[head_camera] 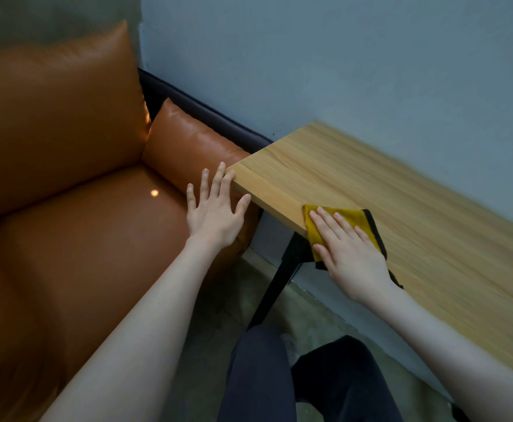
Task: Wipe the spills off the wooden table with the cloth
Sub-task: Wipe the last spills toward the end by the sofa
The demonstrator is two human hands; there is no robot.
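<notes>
Nearest to me, at 6 o'clock, are my two legs in dark trousers (258,376), standing on the grey floor (218,324).

Item count: one cloth, one wooden table, one black table leg, one sofa, two hands.

My right hand (351,254) lies flat, palm down, with all fingers extended and slightly spread. It presses on the one yellow cloth (345,219), which has a black border. The hand grips nothing; the cloth is held only by downward pressure. The cloth lies on the wooden table (416,214) at the table's near edge, close to its left corner, and part of it overhangs the edge at 5 o'clock from centre. One black table leg (275,287) runs down below that spot.

My left hand (214,208) is fully open, fingers splayed, and empty. Its index and middle fingertips are at the table's left corner; I cannot tell whether they touch it. The hand is in front of the orange leather sofa (66,193).

The sofa fills the field from 7 to 11 o'clock. Farthest away, from 12 to 3 o'clock, is one grey-blue wall (340,56), which the table's far edge adjoins.
</notes>
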